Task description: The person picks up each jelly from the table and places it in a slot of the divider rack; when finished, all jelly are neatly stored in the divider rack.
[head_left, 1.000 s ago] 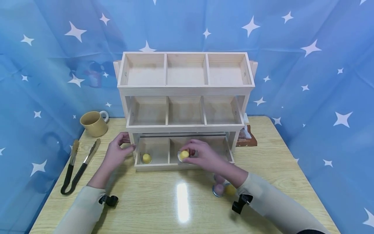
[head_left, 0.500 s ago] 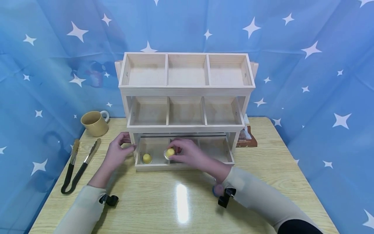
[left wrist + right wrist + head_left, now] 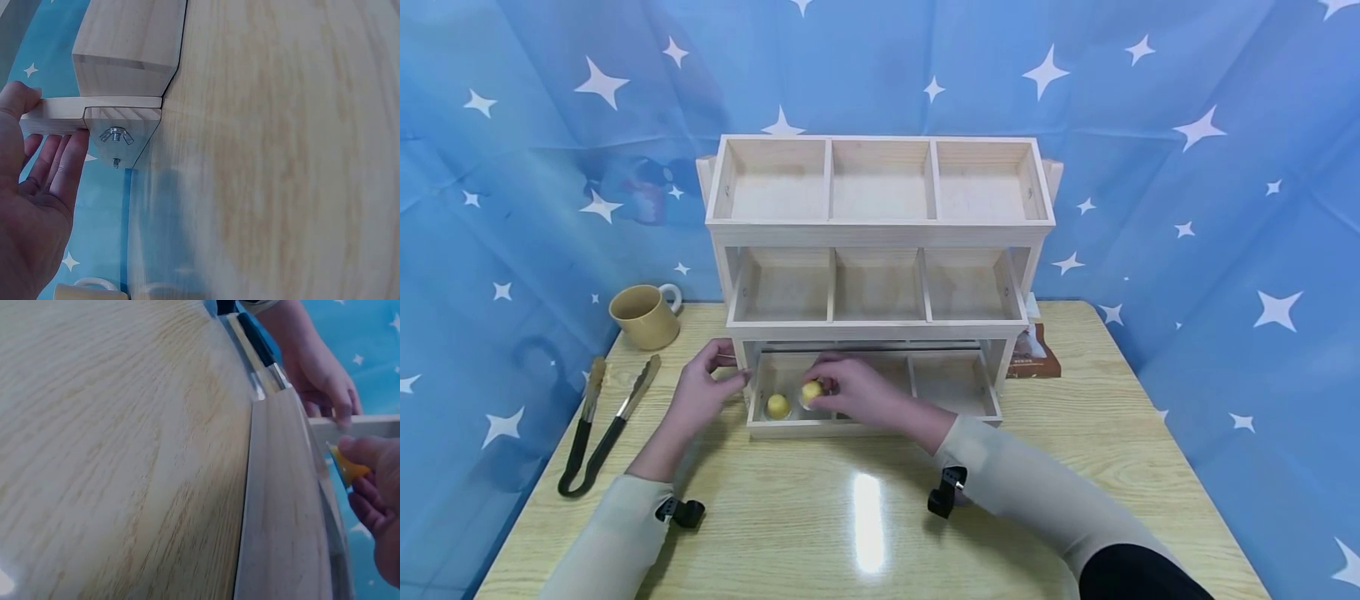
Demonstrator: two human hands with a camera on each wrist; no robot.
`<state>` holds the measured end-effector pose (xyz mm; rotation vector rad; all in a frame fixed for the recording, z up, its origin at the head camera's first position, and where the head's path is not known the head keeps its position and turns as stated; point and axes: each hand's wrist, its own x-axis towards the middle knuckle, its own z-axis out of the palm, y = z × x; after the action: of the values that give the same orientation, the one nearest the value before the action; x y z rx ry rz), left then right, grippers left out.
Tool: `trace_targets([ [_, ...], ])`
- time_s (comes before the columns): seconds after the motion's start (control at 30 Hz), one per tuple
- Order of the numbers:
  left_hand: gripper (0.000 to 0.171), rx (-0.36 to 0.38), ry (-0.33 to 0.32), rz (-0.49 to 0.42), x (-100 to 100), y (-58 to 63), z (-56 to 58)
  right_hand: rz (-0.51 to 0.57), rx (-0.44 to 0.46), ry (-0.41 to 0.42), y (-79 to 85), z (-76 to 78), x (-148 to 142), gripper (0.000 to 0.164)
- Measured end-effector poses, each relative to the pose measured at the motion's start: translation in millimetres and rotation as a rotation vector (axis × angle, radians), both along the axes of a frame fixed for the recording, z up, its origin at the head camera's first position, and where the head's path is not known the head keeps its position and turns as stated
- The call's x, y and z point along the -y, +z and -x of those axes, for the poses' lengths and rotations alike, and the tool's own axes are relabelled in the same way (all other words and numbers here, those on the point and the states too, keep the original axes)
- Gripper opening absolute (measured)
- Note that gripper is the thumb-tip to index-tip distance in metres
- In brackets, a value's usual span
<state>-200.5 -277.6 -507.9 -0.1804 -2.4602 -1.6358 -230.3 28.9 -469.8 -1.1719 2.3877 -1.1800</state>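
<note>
A pale wooden rack (image 3: 880, 234) with three tiers of divided trays stands at the back of the table. My left hand (image 3: 703, 385) grips its left side post (image 3: 56, 107), thumb on one face and fingers on the other. My right hand (image 3: 865, 396) pinches a small yellow ball on a clear round base (image 3: 812, 392) over the left compartment of the bottom tray (image 3: 797, 429). A second yellow ball (image 3: 778, 407) sits in that compartment, to the left of the held one. The right wrist view shows the held ball tilted between thumb and fingers.
Black-handled tongs (image 3: 601, 450) lie on the table (image 3: 775, 525) at the left. A tan mug (image 3: 644, 318) stands behind them. A brown packet (image 3: 1034, 354) lies by the rack's right foot. The right sleeve (image 3: 1030, 492) hides most of the balls on the table.
My right hand has carried the yellow ball left from over the middle compartment of the bottom tray to over the left one. The left hand has stayed at the post.
</note>
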Motion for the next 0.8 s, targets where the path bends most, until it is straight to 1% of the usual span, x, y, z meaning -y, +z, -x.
trace_targets([
  [0.3,0.045,0.004,0.004,-0.001,-0.1,0.2,-0.4,-0.114,-0.106,0.070,-8.1,13.8,15.2,0.037],
  [0.57,0.045,0.015,0.004,-0.005,-1.0,1.1,0.1,-0.224,-0.209,0.129,-6.7,18.7,25.0,0.033],
  [0.8,0.045,0.015,0.006,0.006,0.7,-0.7,0.2,-0.294,-0.266,0.132,-9.0,20.6,33.0,0.030],
])
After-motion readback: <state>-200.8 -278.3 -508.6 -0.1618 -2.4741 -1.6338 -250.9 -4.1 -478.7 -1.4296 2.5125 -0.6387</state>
